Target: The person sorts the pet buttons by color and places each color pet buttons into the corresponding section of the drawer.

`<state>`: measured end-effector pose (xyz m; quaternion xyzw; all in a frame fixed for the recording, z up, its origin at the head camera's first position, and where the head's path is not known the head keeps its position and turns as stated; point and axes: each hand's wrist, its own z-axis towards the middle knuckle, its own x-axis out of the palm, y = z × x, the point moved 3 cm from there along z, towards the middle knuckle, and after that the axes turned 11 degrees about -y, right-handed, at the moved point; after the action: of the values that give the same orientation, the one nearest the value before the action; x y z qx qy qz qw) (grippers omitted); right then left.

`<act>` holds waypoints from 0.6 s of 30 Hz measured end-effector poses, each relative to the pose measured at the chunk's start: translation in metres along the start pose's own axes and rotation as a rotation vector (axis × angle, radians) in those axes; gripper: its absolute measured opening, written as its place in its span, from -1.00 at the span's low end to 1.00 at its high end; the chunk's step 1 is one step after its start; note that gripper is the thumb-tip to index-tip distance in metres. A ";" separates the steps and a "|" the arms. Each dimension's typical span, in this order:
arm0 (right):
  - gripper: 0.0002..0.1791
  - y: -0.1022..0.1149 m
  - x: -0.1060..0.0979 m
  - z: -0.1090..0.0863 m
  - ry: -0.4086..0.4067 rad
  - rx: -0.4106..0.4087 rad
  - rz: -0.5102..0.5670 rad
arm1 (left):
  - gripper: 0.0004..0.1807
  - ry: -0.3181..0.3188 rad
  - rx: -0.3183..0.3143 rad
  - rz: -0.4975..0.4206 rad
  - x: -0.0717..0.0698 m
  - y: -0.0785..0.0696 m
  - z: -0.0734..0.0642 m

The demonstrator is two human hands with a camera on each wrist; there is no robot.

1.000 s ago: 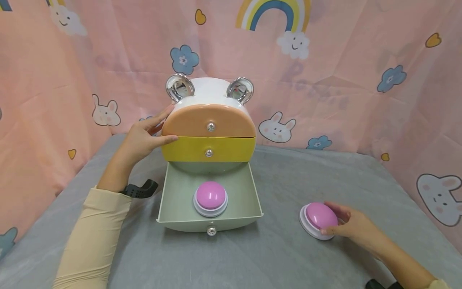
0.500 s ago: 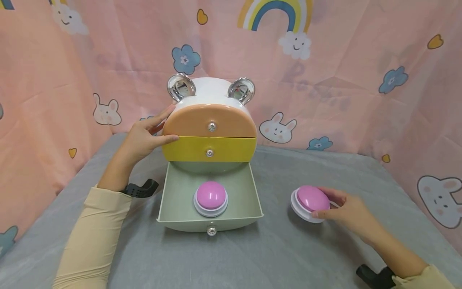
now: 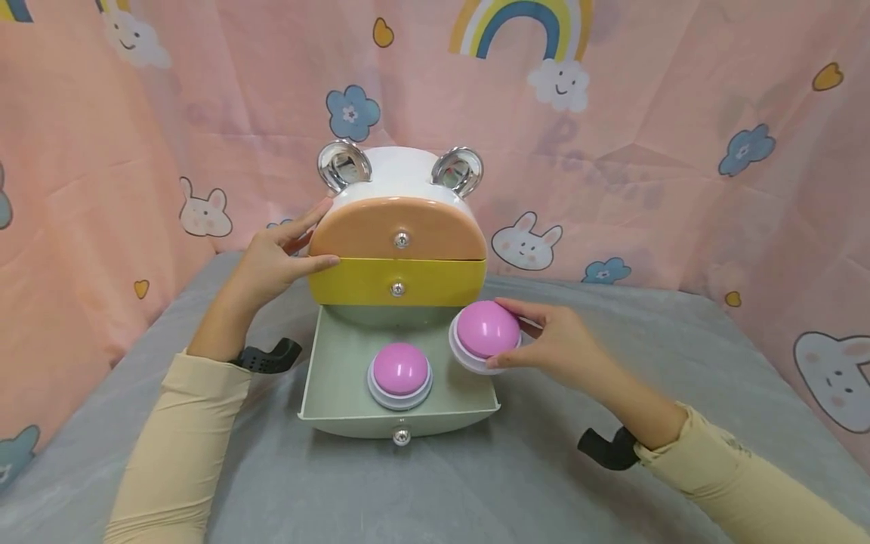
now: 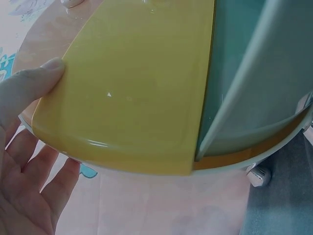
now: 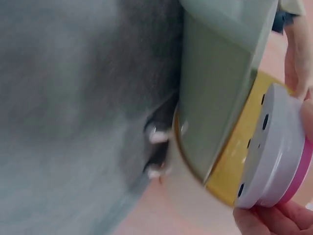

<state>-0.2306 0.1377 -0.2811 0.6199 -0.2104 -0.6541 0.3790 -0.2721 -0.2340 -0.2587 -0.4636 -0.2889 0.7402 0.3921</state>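
Observation:
A small drawer cabinet [image 3: 397, 172] with a white top and silver ears stands mid-table. Its bottom drawer [image 3: 340, 332], pale green, is pulled out; the orange drawer [image 3: 367, 227] and yellow drawer [image 3: 353, 283] are closed. My left hand [image 3: 268, 261] grips the cabinet's left side, thumb on the front, fingers along the side. Inside the green drawer sits a pink push button [image 3: 401, 370] with a white base. My right hand [image 3: 550, 340] pinches a second pink push button [image 3: 485, 331] by its edges, raised over the drawer's right side. In the right wrist view, its white underside [image 5: 266, 152] shows dark spots.
Grey cloth covers the table [image 3: 544, 468]. Behind it hangs a pink curtain [image 3: 639, 219] printed with rabbits, flowers and rainbows. A silver knob [image 3: 401, 436] sticks out from the open drawer's front. Short silver feet [image 5: 157, 134] support the cabinet.
My right hand has lifted the second push button off the table on the right and carried it left to above the open drawer. The left hand stays on the cabinet.

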 end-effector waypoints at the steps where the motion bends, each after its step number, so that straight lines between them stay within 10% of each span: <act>1: -0.05 0.002 0.005 0.002 0.007 -0.003 -0.013 | -0.17 -0.001 0.001 -0.001 0.000 0.000 0.000; 18: -0.14 0.032 0.060 0.022 0.033 -0.156 -0.335 | -0.16 -0.015 -0.005 0.014 0.000 0.000 -0.001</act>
<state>-0.2414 0.0682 -0.2934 0.6256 -0.0466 -0.7122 0.3150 -0.2713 -0.2336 -0.2593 -0.4610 -0.2904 0.7458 0.3834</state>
